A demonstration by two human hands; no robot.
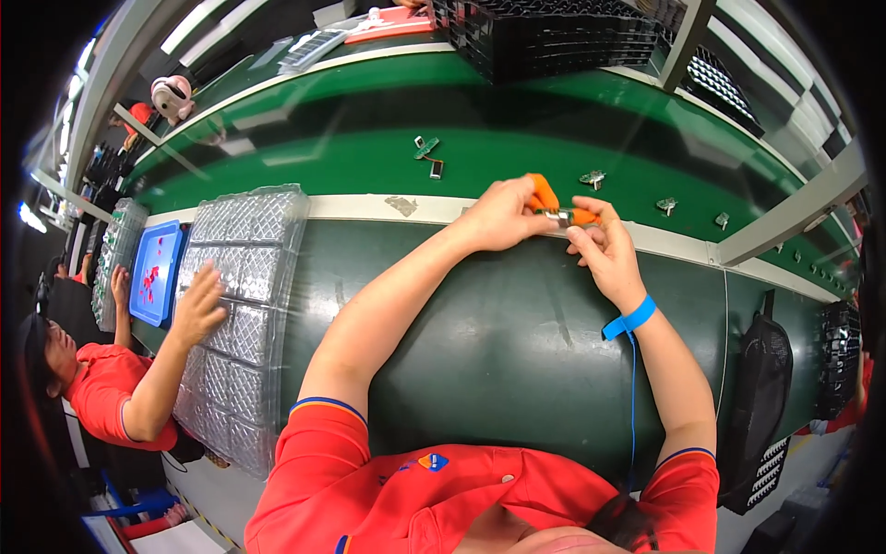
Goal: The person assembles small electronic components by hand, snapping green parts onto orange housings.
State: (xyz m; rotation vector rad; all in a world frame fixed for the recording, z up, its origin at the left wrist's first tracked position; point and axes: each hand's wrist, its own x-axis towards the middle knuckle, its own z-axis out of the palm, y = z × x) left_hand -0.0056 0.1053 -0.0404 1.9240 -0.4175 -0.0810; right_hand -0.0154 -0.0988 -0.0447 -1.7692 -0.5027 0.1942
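My left hand (503, 217) and my right hand (604, 251) meet above the white edge rail between the workbench and the belt. Their closed fingertips pinch a small silvery part (561, 218) from both sides; it is too small to name. Orange covers (544, 192) that look like finger cots show on fingers of both hands. A blue wrist strap (629, 319) with a thin cord circles my right wrist. Beyond my hands on the green belt lie a small circuit board (425, 147) wired to a dark block (436, 170), and another small board (592, 179).
Clear plastic blister trays (235, 305) cover the bench at left. Past them, a co-worker's hand (198, 307) hovers near a blue tray (169, 231) of red pieces. Black crates (563, 42) stand behind the belt. A metal post (784, 222) and black bag (757, 369) are at right.
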